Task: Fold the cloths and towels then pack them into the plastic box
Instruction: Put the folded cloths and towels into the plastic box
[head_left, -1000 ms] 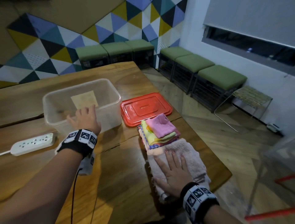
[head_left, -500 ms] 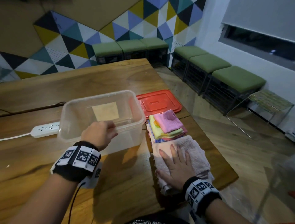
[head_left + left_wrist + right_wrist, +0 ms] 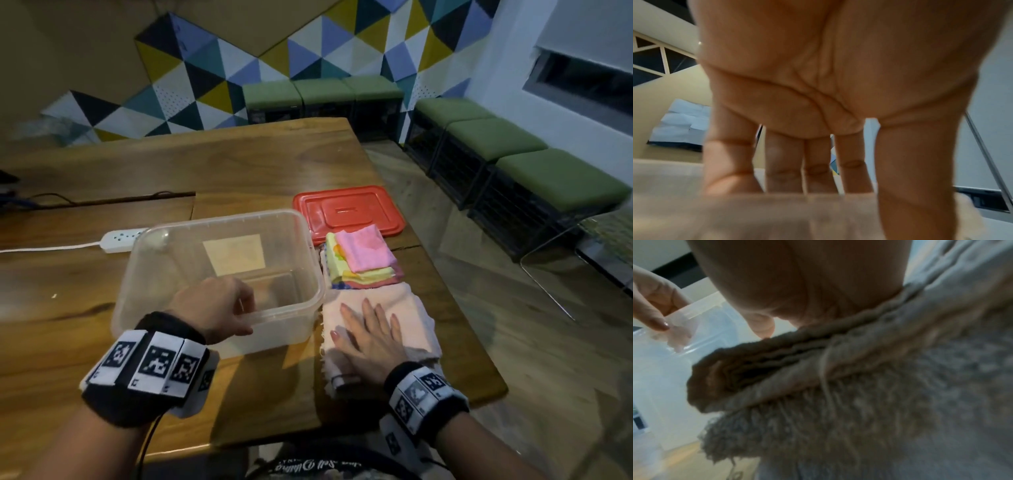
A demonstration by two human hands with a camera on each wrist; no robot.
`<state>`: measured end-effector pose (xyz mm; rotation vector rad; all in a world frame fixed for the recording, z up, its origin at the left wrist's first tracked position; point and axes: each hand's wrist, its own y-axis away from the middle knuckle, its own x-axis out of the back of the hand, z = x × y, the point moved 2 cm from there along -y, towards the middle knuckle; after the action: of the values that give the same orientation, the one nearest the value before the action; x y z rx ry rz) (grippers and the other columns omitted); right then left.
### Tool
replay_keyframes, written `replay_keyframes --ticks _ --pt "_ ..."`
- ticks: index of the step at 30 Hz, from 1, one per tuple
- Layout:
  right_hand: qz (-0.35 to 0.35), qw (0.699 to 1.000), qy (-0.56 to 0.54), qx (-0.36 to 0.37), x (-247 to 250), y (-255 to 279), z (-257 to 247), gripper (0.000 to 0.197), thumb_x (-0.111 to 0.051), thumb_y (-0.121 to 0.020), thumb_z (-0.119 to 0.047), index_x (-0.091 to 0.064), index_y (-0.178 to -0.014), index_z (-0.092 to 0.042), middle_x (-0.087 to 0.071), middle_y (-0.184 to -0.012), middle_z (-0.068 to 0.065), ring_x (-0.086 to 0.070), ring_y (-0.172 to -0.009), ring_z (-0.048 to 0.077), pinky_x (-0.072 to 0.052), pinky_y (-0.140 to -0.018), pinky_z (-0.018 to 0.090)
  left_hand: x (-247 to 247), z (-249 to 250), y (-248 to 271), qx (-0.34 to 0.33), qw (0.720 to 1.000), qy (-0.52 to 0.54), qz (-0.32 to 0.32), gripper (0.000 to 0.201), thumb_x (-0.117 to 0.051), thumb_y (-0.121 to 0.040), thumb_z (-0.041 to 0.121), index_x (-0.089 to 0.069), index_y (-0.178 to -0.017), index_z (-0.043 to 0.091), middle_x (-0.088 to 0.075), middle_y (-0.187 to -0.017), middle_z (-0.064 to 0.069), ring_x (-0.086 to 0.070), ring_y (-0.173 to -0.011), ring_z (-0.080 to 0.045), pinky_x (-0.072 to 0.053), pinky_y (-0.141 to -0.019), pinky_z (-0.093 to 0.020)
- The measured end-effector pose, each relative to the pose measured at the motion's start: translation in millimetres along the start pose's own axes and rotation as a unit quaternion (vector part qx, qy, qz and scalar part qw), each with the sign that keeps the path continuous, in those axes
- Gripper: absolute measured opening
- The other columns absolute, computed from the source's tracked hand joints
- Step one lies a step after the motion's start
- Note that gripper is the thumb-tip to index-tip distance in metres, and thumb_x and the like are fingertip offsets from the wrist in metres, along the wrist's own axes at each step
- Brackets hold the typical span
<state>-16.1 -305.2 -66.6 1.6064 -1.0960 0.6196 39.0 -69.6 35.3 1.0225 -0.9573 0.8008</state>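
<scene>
With the left hand (image 3: 219, 310) gripping the box (image 3: 191, 240) rim and the right hand (image 3: 368, 337) flat on the towel (image 3: 407, 318), tugging could topple the near cloths (image 3: 363, 258).

My clear box (image 3: 219, 270) sits by a red lid (image 3: 347, 212), pale pink towel (image 3: 407, 308), pink-and-yellow cloths (image 3: 363, 255).

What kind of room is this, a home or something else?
Probably an office lounge or common room rather than a home: a mural of coloured triangles on the wall, a row of green-cushioned stools lining it, and a big wooden table.
</scene>
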Motion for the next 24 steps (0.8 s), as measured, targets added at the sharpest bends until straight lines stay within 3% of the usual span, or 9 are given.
replay_keyframes --ticks 3,7,10,14,16,18,19,21,24 --pt "0.063 0.996 -0.055 0.013 11.0 4.0 4.9 0.062 -0.031 -0.092 -0.057 -0.014 -0.146 -0.031 0.001 -0.157 0.007 -0.003 -0.144 0.027 -0.006 -0.117 0.045 8.1 19.0 10.4 0.000 1.000 0.014 0.009 0.026 -0.073 -0.074 0.040 -0.049 -0.083 0.039 -0.055 -0.086 0.018 -0.054 -0.085 -0.002 -0.049 -0.082 -0.026" --pt "0.280 0.953 -0.113 0.028 28.7 16.0 21.8 0.045 -0.053 -0.088 -0.037 -0.045 -0.132 -0.025 -0.026 -0.148 0.003 -0.024 -0.138 0.023 -0.023 -0.114 0.040 20.1 71.1 22.1 -0.136 0.955 0.197 0.175 0.021 -0.074 -0.072 0.037 -0.058 -0.081 0.026 -0.060 -0.080 0.010 -0.057 -0.075 -0.006 -0.051 -0.068 -0.027" --pt "0.347 0.922 -0.167 -0.049 32.9 17.3 48.4 0.048 -0.060 -0.085 -0.029 -0.045 -0.130 -0.021 -0.032 -0.143 0.011 -0.033 -0.131 0.030 -0.029 -0.108 0.043 -19.7 111.1 6.8 -0.129 0.966 0.219 0.037 0.027 -0.061 -0.082 0.047 -0.061 -0.085 0.020 -0.064 -0.080 0.004 -0.058 -0.074 -0.012 -0.047 -0.066 -0.023" --pt "0.201 0.889 -0.355 -0.208 15.4 10.2 88.9 0.097 -0.071 -0.076 -0.042 -0.009 -0.148 -0.016 -0.014 -0.153 0.016 -0.021 -0.140 0.034 -0.023 -0.113 0.045 -91.2 116.4 -21.9 -0.045 0.989 0.056 -0.129 0.075 -0.017 -0.087 0.069 -0.057 -0.114 0.012 -0.060 -0.116 -0.010 -0.057 -0.103 -0.025 -0.040 -0.094 -0.031" --pt "0.154 0.864 -0.422 -0.227 2.4 6.6 103.3 0.117 -0.077 -0.066 -0.050 -0.002 -0.148 -0.012 -0.016 -0.154 0.014 -0.022 -0.141 0.031 -0.025 -0.114 0.043 -111.4 111.6 -33.5 0.000 0.980 0.119 -0.159 0.077 -0.017 -0.089 0.066 -0.061 -0.106 0.005 -0.061 -0.115 -0.016 -0.057 -0.103 -0.029 -0.039 -0.095 -0.032" --pt "0.130 0.840 -0.475 -0.229 -5.8 2.4 111.7 0.122 -0.084 -0.052 -0.052 -0.018 -0.144 -0.006 -0.037 -0.145 0.016 -0.043 -0.129 0.031 -0.041 -0.103 0.040 -117.9 112.3 -42.4 0.076 0.958 0.248 -0.123 0.080 -0.032 -0.082 0.073 -0.066 -0.096 0.002 -0.067 -0.104 -0.013 -0.060 -0.092 -0.026 -0.042 -0.083 -0.026" --pt "0.114 0.822 -0.509 -0.228 -8.1 0.1 114.0 0.117 -0.086 -0.045 -0.052 -0.031 -0.138 -0.006 -0.050 -0.133 0.016 -0.055 -0.114 0.030 -0.052 -0.087 0.036 -119.9 114.9 -47.0 0.101 0.942 0.308 -0.090 0.072 -0.043 -0.080 0.070 -0.066 -0.101 0.005 -0.066 -0.104 -0.007 -0.059 -0.091 -0.022 -0.039 -0.081 -0.023" --pt "0.084 0.790 -0.564 -0.225 -6.8 -0.9 112.9 0.091 -0.089 -0.050 -0.040 -0.048 -0.123 -0.005 -0.063 -0.112 0.016 -0.065 -0.088 0.025 -0.054 -0.054 0.025 -126.7 117.9 -55.0 0.144 0.900 0.409 -0.056 0.055 -0.063 -0.080 0.052 -0.061 -0.114 0.009 -0.063 -0.113 -0.002 -0.058 -0.099 -0.020 -0.036 -0.082 -0.019" --pt "0.031 0.795 -0.568 -0.212 0.5 7.8 114.1 0.049 -0.084 -0.062 -0.030 -0.063 -0.097 -0.003 -0.070 -0.085 0.013 -0.067 -0.074 0.025 -0.056 -0.061 0.029 -134.7 111.7 -61.9 0.199 0.808 0.548 -0.080 0.044 -0.079 -0.070 0.039 -0.066 -0.103 0.011 -0.069 -0.108 -0.008 -0.063 -0.090 -0.020 -0.043 -0.081 -0.025"
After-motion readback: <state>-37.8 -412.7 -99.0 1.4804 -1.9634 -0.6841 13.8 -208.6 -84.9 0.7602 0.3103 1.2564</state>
